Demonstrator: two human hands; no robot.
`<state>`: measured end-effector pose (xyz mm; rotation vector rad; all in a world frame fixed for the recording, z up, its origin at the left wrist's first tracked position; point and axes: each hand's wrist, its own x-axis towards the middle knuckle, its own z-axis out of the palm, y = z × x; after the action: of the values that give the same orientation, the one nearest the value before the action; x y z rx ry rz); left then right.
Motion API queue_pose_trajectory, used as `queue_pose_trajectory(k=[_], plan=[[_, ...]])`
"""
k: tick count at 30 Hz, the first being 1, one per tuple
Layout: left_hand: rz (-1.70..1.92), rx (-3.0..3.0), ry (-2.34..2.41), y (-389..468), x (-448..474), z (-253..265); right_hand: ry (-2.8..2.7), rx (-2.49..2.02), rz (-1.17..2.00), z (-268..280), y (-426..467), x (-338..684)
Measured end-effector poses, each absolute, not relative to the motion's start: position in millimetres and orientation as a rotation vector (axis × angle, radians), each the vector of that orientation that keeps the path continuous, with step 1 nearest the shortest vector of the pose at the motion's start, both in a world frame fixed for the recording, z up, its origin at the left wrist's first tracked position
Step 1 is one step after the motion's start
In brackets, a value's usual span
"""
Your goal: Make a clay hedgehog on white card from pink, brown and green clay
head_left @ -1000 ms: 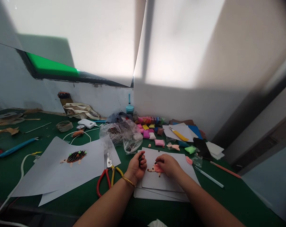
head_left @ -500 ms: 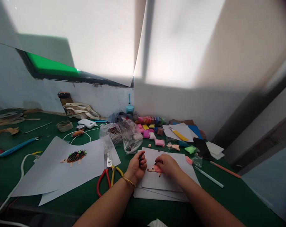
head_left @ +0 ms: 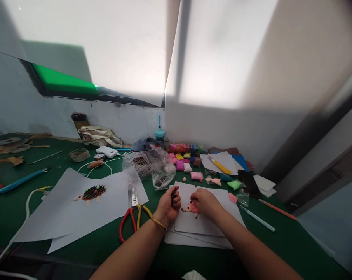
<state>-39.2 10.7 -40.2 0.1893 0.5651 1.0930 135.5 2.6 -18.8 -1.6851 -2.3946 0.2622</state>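
Observation:
My left hand (head_left: 170, 204), with a gold bangle at its wrist, is closed around a bunch of small, thin dark pieces (head_left: 173, 196) at the paper's left edge. My right hand (head_left: 206, 203) bends over a flat pink clay animal figure (head_left: 194, 208), fingertips pinched together at its back. Something small and dark shows at those fingertips, too small to name. The figure has a pale pointed snout, a dark eye and short legs. It lies on a stack of white paper (head_left: 199, 229); my right hand covers its rear part.
Left, a finished-looking hedgehog figure (head_left: 94, 193) with dark spines lies on white sheets (head_left: 56, 217). Red-handled scissors (head_left: 132, 217) and yellow-handled pliers are near my left forearm. Behind are a plastic bag (head_left: 161, 171), clay packets (head_left: 197, 176) and a yellow cutter (head_left: 221, 166). A pale pen (head_left: 258, 218) lies right.
Hardly anything differs. My right hand has shifted very slightly over the pink figure; my left hand stays in place, still closed.

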Motion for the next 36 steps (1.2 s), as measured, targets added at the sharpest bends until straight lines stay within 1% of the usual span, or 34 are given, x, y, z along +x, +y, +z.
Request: queue_pose_trajectory(k=[22, 28, 33, 36], plan=[[1.087, 0.193, 0.573, 11.0, -38.7, -39.8, -2.464, -1.703, 0.264, -25.2, 7.4, 133.1], [1.085, 0.190, 0.571, 10.6, -38.9, -39.6, -2.432, -1.739, 0.347, -20.5, 7.4, 137.5], [1.088, 0.192, 0.581, 10.2, -38.3, -38.9, -2.308, -1.824, 0.486, -15.0, 6.2, 146.5], [1.092, 0.200, 0.585, 10.5, -38.4, -39.4, -2.311, -1.790, 0.528, -14.7, 4.7, 146.4]])
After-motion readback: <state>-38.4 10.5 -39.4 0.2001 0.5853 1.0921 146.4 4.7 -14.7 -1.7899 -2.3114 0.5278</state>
